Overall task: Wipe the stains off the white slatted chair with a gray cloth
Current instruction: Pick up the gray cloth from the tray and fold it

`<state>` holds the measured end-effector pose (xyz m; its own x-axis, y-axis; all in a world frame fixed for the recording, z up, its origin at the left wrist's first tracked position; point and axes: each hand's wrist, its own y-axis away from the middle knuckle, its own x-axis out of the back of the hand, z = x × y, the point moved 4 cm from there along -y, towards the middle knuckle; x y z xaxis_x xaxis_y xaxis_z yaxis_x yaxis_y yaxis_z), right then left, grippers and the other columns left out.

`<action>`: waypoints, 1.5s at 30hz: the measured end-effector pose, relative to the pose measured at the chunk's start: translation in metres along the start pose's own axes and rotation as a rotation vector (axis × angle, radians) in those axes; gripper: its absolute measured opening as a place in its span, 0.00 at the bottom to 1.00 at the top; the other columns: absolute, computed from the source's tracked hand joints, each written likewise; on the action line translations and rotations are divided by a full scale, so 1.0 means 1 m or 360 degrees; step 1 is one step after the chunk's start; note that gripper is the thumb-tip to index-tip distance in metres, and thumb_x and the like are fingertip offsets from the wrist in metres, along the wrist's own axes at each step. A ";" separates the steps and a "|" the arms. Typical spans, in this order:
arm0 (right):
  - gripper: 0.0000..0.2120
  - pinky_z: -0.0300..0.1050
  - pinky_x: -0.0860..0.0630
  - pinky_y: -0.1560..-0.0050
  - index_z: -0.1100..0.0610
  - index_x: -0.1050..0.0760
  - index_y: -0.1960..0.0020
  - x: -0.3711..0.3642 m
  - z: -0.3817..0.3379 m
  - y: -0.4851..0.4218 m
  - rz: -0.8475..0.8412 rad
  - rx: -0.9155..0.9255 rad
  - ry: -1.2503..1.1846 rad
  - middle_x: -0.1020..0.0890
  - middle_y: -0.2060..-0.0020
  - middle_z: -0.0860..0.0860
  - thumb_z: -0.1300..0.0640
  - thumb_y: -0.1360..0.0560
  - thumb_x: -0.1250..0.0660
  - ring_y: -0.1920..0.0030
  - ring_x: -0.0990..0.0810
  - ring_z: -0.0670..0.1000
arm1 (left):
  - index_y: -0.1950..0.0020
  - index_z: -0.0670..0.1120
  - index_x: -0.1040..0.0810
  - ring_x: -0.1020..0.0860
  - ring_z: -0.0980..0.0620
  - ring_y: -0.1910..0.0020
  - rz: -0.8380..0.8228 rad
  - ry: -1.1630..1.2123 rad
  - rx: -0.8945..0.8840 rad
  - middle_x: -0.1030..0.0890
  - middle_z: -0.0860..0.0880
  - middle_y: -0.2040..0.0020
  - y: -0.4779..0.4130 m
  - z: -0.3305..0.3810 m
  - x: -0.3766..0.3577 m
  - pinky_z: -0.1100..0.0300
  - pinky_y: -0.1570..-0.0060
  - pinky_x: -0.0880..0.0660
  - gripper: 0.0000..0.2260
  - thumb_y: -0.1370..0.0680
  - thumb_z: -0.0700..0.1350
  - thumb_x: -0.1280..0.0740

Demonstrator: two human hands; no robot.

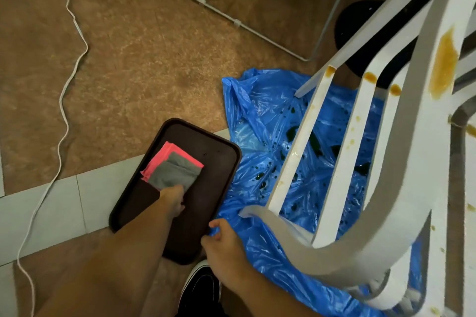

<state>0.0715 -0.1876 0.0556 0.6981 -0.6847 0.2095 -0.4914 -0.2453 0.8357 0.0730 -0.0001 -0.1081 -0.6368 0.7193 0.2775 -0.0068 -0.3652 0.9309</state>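
Fingers of the left hand point(172, 199) are curled down onto the near edge of the gray cloth point(175, 171), and from this angle they seem to pinch that edge, though the back of the hand hides the fingertips. The cloth lies folded flat toward the far left corner of a dark tray point(219, 162) on the floor, stacked on a pink cloth point(158, 159) that shows along its far and left sides.

The right hand point(226, 249) sits just off the tray's near right corner. Its fingers are bent at the rim of a blue plastic sheet point(257, 116), and they appear to hold a fold of it.

The gray cloth looks soft, light and limp. It will likely sag and unfold once lifted by one edge, so gathering several layers into the palm would give a firmer pad for rubbing. The pink cloth beneath may drag along with it, so a grip on the gray layers alone is the safer choice.

The white chair point(401, 188) stands tilted over the blue sheet, to the right of the tray. It looks stiff and rigid. Brown stains point(444, 62) mark its curved top rail and the upper ends of its slats, and small spots run down the slats. The narrow slats could be wiped by wrapping the cloth around each one.
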 end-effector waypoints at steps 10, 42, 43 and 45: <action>0.15 0.47 0.25 0.51 0.48 0.26 0.40 -0.013 0.008 0.025 0.0000 -0.0026 0.0065 0.23 0.63 0.48 0.54 0.27 0.34 0.60 0.24 0.46 | 0.45 0.35 0.16 0.19 0.34 0.43 0.0746 -0.0407 -0.0661 0.17 0.33 0.46 0.066 0.005 0.044 0.47 0.43 0.24 0.12 0.23 0.42 0.30; 0.02 0.53 0.19 0.55 0.53 0.19 0.51 0.370 -0.133 0.428 0.0230 0.0791 0.0107 0.17 0.60 0.50 0.56 0.23 0.28 0.59 0.18 0.49 | 0.46 0.47 0.14 0.19 0.53 0.56 -0.0912 -0.0405 -0.1602 0.14 0.45 0.53 0.727 0.069 -0.037 0.63 0.55 0.23 0.11 0.27 0.48 0.27; 0.03 0.51 0.18 0.54 0.54 0.18 0.50 0.385 -0.130 0.435 0.0207 0.0801 -0.0020 0.15 0.59 0.50 0.57 0.24 0.28 0.58 0.17 0.48 | 0.46 0.47 0.14 0.19 0.51 0.54 -0.0912 -0.0488 -0.1642 0.15 0.43 0.50 0.732 0.065 -0.051 0.63 0.54 0.23 0.14 0.28 0.51 0.25; 0.06 0.53 0.18 0.50 0.58 0.18 0.48 0.408 -0.127 0.445 0.0168 0.0824 -0.0238 0.14 0.57 0.55 0.58 0.24 0.27 0.54 0.15 0.53 | 0.44 0.48 0.15 0.19 0.47 0.46 -0.0954 -0.0562 -0.1616 0.17 0.41 0.46 0.734 0.055 -0.074 0.61 0.48 0.22 0.21 0.32 0.58 0.21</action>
<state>0.2040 -0.4885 0.5774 0.5679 -0.8047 0.1730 -0.7732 -0.4495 0.4472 0.1580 -0.2890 0.5677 -0.0842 0.9943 0.0655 -0.9233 -0.1026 0.3700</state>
